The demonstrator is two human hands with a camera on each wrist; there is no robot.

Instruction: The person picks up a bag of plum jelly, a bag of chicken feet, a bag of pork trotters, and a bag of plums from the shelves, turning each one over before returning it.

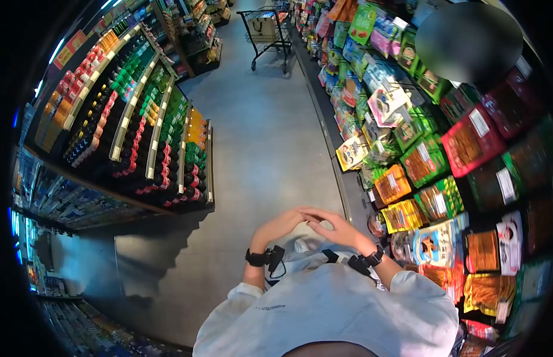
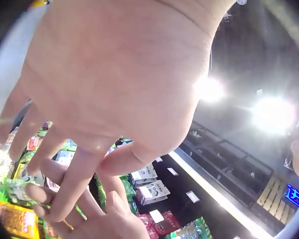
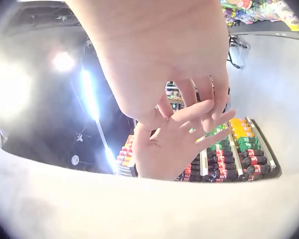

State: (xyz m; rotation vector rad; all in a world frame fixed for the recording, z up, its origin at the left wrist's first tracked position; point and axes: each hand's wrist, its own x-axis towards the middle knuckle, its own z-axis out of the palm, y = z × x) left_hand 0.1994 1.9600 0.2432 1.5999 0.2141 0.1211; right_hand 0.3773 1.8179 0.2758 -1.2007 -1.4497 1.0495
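In the head view my left hand (image 1: 280,226) and right hand (image 1: 339,231) meet at the fingertips in front of my body. Fairly straight fingers of both hands overlap and touch. Up close in the left wrist view is the left palm (image 2: 114,74), with the right hand (image 2: 109,221) below it, fingers crossing. From the right wrist, the right palm (image 3: 159,55) fills the top and the left hand (image 3: 164,154) shows beneath, fingers spread. No object shows in either hand. Nearest to the right arm are bagged snacks (image 1: 434,244) on the shelf.
Along the right side runs a rack of packaged snacks (image 1: 422,157). To the left stands a shelf unit of drink bottles (image 1: 133,128). A shopping cart (image 1: 266,35) holding a bag is farther up the aisle, on the grey floor (image 1: 258,119).
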